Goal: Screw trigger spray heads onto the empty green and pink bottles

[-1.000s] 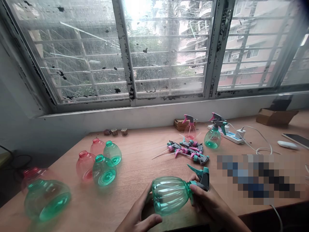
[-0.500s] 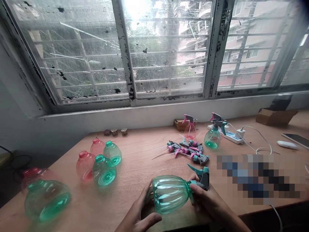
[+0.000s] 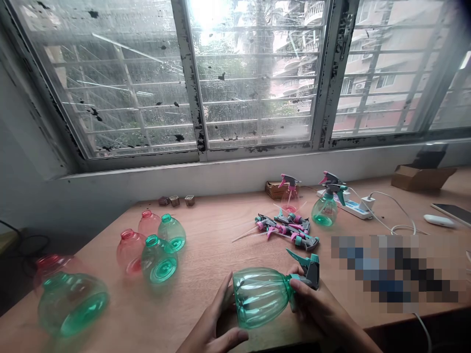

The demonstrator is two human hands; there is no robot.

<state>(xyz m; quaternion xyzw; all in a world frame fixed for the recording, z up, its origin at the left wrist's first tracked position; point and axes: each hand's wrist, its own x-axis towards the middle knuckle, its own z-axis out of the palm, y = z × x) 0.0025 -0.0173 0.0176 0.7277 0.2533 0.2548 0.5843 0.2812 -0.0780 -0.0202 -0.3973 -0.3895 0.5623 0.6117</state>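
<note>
A clear green spray bottle (image 3: 260, 297) lies on its side in the air over the table's front edge, its base to the left. Its grey and teal spray head (image 3: 312, 269) sits at the neck, trigger upward. My right hand (image 3: 312, 299) grips the collar between thumb and fingers. At the base end, my left hand (image 3: 217, 316) is curved loosely around the bottle, thumb below and fingers partly hidden behind. Beyond the bottle lies a pile of loose pink, teal and grey spray heads (image 3: 287, 228) with thin tubes.
Open green bottles (image 3: 162, 262) and pink bottles (image 3: 130, 250) stand at the left. Behind the pile are a pink spray bottle (image 3: 290, 200) and a green one (image 3: 324, 211). A power strip (image 3: 355, 208) with cables, a cardboard box (image 3: 421, 177) and a phone (image 3: 452, 213) lie right.
The green bottle's base has dipped slightly and its ribs have shifted a little. Both hands stay in nearly the same place, with the left thumb slightly lower.
</note>
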